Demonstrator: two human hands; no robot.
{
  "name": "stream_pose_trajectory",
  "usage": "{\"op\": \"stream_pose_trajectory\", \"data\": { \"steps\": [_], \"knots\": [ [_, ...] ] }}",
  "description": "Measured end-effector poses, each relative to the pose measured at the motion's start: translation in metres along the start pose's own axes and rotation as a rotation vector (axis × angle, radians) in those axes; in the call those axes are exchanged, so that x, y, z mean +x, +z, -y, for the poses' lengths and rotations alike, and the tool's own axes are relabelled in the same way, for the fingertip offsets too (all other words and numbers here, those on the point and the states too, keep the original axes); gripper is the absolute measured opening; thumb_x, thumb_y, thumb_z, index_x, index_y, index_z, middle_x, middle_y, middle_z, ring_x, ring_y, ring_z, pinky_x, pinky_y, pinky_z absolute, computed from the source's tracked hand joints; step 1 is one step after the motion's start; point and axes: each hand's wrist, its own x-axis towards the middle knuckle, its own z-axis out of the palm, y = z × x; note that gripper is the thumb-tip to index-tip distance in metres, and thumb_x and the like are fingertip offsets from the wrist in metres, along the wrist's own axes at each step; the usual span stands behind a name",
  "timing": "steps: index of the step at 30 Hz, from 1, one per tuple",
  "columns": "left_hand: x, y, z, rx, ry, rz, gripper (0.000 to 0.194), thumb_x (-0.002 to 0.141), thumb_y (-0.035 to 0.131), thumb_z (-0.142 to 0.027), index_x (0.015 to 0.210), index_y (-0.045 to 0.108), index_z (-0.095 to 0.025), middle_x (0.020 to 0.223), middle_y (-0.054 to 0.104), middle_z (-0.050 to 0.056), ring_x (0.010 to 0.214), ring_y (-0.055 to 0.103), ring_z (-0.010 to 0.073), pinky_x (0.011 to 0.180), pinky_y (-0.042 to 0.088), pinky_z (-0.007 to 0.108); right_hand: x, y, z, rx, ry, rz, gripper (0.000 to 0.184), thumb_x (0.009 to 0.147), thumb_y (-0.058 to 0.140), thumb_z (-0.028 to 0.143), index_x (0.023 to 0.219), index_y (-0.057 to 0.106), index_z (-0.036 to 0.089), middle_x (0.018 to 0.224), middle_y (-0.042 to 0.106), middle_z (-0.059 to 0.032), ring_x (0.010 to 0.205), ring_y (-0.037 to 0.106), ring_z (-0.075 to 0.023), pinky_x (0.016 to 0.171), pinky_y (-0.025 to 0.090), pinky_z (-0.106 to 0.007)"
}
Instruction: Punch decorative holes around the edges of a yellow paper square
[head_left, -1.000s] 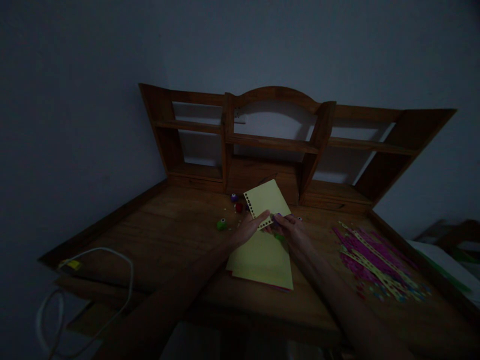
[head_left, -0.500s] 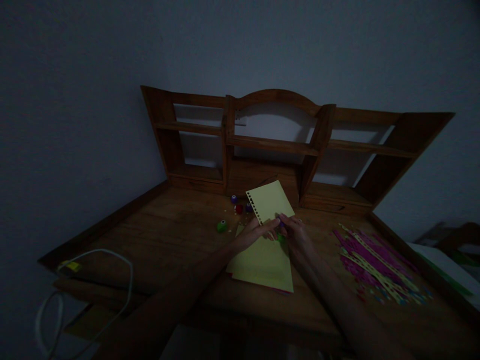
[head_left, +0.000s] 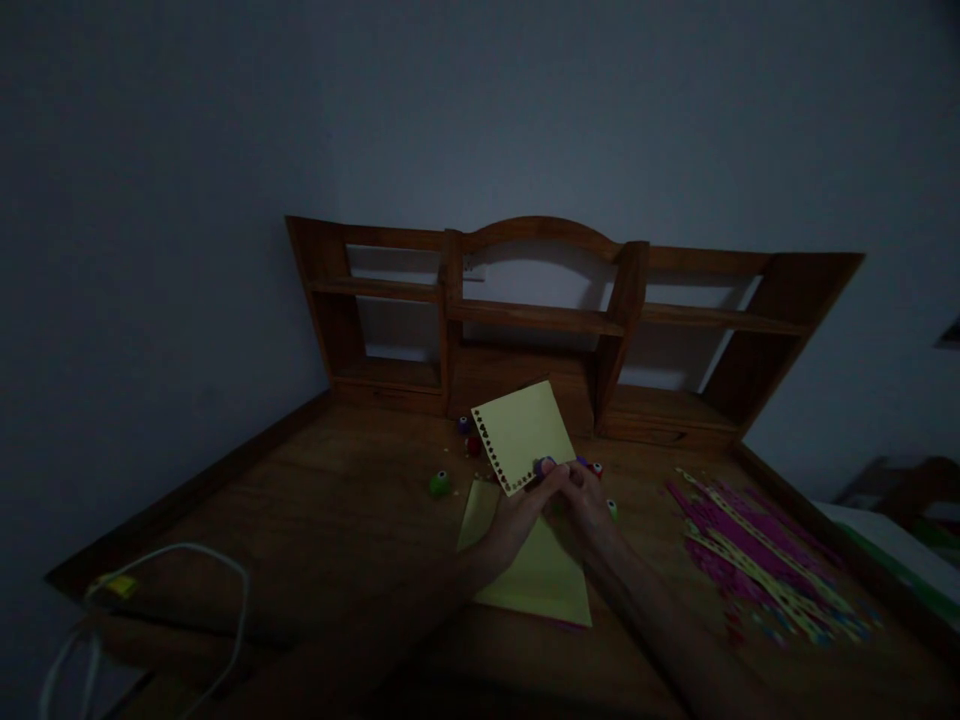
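A yellow sheet of paper is held up tilted over the desk, with small shaped holes punched along its left edge and part of its lower edge. At that lower edge sits a small purple craft punch. My left hand is closed, its thumb pressed on the punch. Close against it, my right hand is closed at the sheet's lower right corner; its fingertips are partly hidden. Beneath the hands lies a stack of yellow paper.
Left of the sheet stand a green punch, a red punch and another purple punch. Further punches show by my right hand, including a red one. Punched pink and yellow strips lie right. A wooden shelf rises behind.
The sheet has turned a little, and punched holes now show along its lower edge. My left thumb has come onto the purple punch. The camera view has tipped slightly upward.
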Motion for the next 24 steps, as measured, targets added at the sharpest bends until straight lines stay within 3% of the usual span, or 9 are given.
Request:
{"op": "stream_pose_trajectory", "data": {
  "steps": [4,8,14,16,19,24],
  "knots": [
    [0.0,0.004,0.0,-0.054,0.067,-0.04,0.04,0.067,0.078,-0.041,0.095,0.069,-0.014,0.099,0.068,0.01,0.093,0.063,0.0224,0.084,0.049,0.033,-0.003,0.002,0.003,0.013,-0.011,-0.052,0.028,0.059,0.085,0.032,0.064,0.061,0.019,0.061,0.064,0.0012,0.048,0.053,-0.0108,0.037,0.035,-0.02],
    [0.0,0.004,-0.002,-0.068,0.083,-0.056,0.036,0.065,0.08,-0.036,0.091,0.068,-0.016,0.093,0.069,0.009,0.097,0.063,0.0247,0.085,0.049,0.034,-0.002,0.002,-0.001,0.027,-0.009,-0.041,0.029,0.058,0.085,0.031,0.058,0.059,0.019,0.056,0.061,0.0016,0.044,0.049,-0.0103,0.036,0.032,-0.021],
    [0.012,-0.004,0.003,-0.025,0.057,-0.015,0.033,0.067,0.077,-0.043,0.083,0.066,-0.017,0.077,0.066,0.007,0.085,0.061,0.0233,0.074,0.049,0.032,0.004,0.0,-0.004,-0.016,-0.015,0.03,0.027,0.068,0.081,0.037,0.066,0.06,0.019,0.053,0.056,0.0036,0.043,0.048,-0.0098,0.037,0.032,-0.02],
    [0.017,-0.009,0.005,0.0,0.052,0.025,0.033,0.072,0.072,-0.05,0.074,0.064,-0.017,0.067,0.062,0.005,0.071,0.058,0.0198,0.066,0.046,0.03,0.007,0.0,-0.003,-0.01,-0.019,0.098,0.026,0.073,0.077,0.039,0.07,0.06,0.02,0.053,0.054,0.004,0.046,0.05,-0.0111,0.039,0.035,-0.021],
    [0.024,-0.017,0.003,0.05,0.043,0.085,0.049,0.081,0.054,-0.061,0.06,0.059,-0.017,0.056,0.055,0.003,0.054,0.049,0.0149,0.055,0.039,0.028,0.009,-0.002,-0.002,-0.03,-0.02,0.142,0.025,0.076,0.074,0.041,0.072,0.062,0.02,0.057,0.057,0.0021,0.052,0.054,-0.0132,0.047,0.041,-0.024],
    [0.032,-0.03,-0.006,0.183,-0.009,0.069,0.065,0.086,0.04,-0.065,0.041,0.047,-0.018,0.047,0.051,0.005,0.05,0.047,0.0132,0.056,0.036,0.027,0.007,-0.003,0.0,-0.081,-0.022,0.13,0.025,0.075,0.076,0.041,0.072,0.067,0.018,0.062,0.062,-0.0002,0.057,0.053,-0.0116,0.054,0.039,-0.024]
  ]
}}
